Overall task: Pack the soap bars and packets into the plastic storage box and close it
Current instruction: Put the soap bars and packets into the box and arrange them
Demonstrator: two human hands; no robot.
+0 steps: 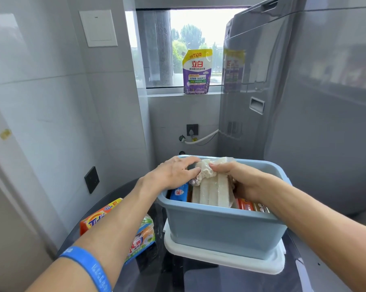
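A blue plastic storage box [224,230] stands on its white lid [224,259] on a dark surface. A clear packet of whitish soap bars [212,191] leans upright inside it. My left hand [173,172] grips the packet's crinkled top from the left, and my right hand [241,179] holds it from the right, inside the box. A blue soap packet [179,193] and orange soap bars [244,204] lie in the box beneath. Outside, to the left, sit an orange Tide soap pack [98,218] and a green-and-blue soap pack [145,239], partly hidden by my left forearm.
A purple detergent pouch [197,71] stands on the window sill behind. A grey washing machine [293,91] rises at the right. Tiled walls close in at the left, with a dark socket [91,179]. A white hose [201,139] runs along the back wall.
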